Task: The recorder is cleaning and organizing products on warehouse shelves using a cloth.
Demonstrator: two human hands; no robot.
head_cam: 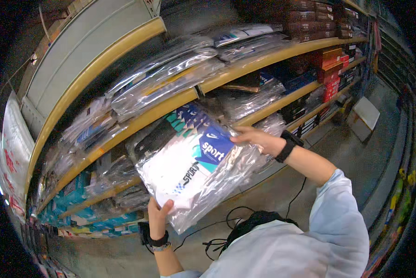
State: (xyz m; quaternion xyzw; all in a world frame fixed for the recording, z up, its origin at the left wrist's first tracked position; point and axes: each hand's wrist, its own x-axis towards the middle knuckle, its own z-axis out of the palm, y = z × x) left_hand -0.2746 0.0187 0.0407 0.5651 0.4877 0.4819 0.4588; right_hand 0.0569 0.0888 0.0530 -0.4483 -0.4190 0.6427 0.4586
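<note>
A clear plastic packet of white socks (169, 166) with a blue and teal printed label is held up before me, tilted. My left hand (159, 215) grips its lower left edge, the thumb lying on top of the plastic. At the opposite, upper right side, my right hand (258, 139) pinches the packet near the blue label, with the fingers partly hidden beneath. Loose clear wrap hangs along the near side. Behind the packet's far edge lie other bagged goods on a lower shelf, partly covered by it. Both wrists wear black bands.
Yellow-edged shelves (152, 120) curve across the view, stacked with plastic-wrapped packets (173, 80). Brown boxes (310, 26) stand top right, orange and red boxes (331, 73) below them. A white-topped carton (364, 113) is on the floor at right. Black cables (190, 234) hang near my body.
</note>
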